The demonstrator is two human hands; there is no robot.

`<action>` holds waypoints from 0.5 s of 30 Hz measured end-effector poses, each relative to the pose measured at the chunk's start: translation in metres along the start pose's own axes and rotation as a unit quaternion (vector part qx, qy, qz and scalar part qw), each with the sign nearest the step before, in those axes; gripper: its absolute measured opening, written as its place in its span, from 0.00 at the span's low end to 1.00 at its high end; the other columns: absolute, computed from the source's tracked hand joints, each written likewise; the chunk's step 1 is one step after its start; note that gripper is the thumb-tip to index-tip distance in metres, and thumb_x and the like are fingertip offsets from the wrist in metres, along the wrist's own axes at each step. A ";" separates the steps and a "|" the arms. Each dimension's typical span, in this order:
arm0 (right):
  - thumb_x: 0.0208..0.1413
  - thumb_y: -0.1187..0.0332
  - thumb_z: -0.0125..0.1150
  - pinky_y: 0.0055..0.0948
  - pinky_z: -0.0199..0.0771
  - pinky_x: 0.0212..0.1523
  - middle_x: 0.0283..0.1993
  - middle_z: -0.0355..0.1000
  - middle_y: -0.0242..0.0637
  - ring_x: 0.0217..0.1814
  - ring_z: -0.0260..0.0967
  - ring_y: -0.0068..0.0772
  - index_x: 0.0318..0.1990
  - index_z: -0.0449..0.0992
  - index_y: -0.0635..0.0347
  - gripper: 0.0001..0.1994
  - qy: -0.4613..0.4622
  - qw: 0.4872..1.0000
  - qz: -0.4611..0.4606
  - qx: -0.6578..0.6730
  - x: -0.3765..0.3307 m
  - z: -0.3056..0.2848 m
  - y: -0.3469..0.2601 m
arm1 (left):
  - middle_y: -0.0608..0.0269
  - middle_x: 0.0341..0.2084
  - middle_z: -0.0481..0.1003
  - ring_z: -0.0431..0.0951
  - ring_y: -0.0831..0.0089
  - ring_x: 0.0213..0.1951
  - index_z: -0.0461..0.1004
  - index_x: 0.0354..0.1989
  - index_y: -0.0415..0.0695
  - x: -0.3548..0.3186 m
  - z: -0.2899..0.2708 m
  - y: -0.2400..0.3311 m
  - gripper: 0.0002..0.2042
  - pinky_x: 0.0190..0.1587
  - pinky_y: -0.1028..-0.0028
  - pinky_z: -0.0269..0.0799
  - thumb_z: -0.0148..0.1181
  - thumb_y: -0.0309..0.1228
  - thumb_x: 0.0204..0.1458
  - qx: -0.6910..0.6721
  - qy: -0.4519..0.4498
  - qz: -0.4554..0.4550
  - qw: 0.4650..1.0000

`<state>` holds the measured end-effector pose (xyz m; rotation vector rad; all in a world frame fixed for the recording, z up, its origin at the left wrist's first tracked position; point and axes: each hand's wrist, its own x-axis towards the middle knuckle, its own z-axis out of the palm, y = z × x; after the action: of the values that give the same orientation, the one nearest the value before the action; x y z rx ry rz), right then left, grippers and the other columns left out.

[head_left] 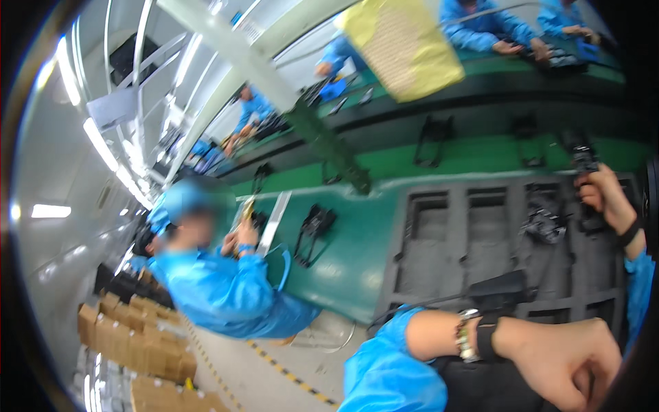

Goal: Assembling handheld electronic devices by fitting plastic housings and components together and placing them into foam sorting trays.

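Observation:
At the far right, my right hand [604,196] is closed around a black device [583,156], held upright over the corner of a dark grey foam tray [449,259]. My left hand [559,357] is at the lower right, in front of the tray, its fingers curled inward; what they hold, if anything, is hidden. In one tray slot lies a crumpled, shiny black bundle [544,218]. Nearer my left wrist, a black boxy piece with a cable [500,288] rests across the tray dividers.
A green workbench [343,275] carries a black folding-frame part [316,226]. Beyond it, a conveyor [480,147] bears similar black frames. A co-worker in blue [226,288] sits left. A yellow-edged sheet [401,48] hangs near a pole [329,144]. Cardboard boxes [137,336] stand lower left.

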<state>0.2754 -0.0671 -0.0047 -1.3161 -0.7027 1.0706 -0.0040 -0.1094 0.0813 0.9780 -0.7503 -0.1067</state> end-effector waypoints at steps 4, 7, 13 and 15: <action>0.59 0.76 0.49 0.25 0.79 0.29 0.37 0.73 0.44 0.31 0.76 0.31 0.43 0.66 0.64 0.06 -0.037 0.998 0.021 0.042 0.008 0.034 -0.006 | 0.57 0.36 0.79 0.81 0.66 0.42 0.76 0.39 0.37 -0.003 -0.010 0.004 0.08 0.47 0.71 0.75 0.56 0.18 0.50 0.246 0.108 0.003 0.963; 0.61 0.75 0.45 0.28 0.82 0.40 0.43 0.76 0.47 0.41 0.79 0.35 0.49 0.68 0.64 0.11 -0.070 0.997 0.008 0.013 0.005 0.018 0.002 | 0.57 0.38 0.79 0.79 0.61 0.41 0.77 0.42 0.38 0.003 -0.020 0.009 0.08 0.45 0.67 0.74 0.55 0.21 0.56 0.347 0.127 -0.024 0.929; 0.62 0.73 0.48 0.25 0.81 0.39 0.43 0.75 0.42 0.38 0.78 0.31 0.53 0.66 0.61 0.12 -0.134 0.988 -0.014 0.070 0.018 0.012 0.011 | 0.55 0.38 0.78 0.80 0.60 0.41 0.72 0.47 0.41 -0.001 -0.050 0.029 0.16 0.38 0.68 0.77 0.64 0.33 0.52 0.815 0.203 -0.262 0.475; 0.62 0.73 0.45 0.25 0.81 0.37 0.51 0.72 0.44 0.38 0.79 0.33 0.61 0.59 0.60 0.19 -0.114 0.991 -0.042 0.056 0.013 0.012 0.009 | 0.53 0.37 0.78 0.80 0.58 0.37 0.70 0.45 0.40 -0.020 -0.065 0.035 0.19 0.35 0.66 0.77 0.64 0.40 0.51 0.873 0.239 -0.309 0.292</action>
<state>0.2672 -0.0514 -0.0135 -1.0694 -0.8479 1.1851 0.0131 -0.0350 0.0763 3.2291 0.6354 0.5038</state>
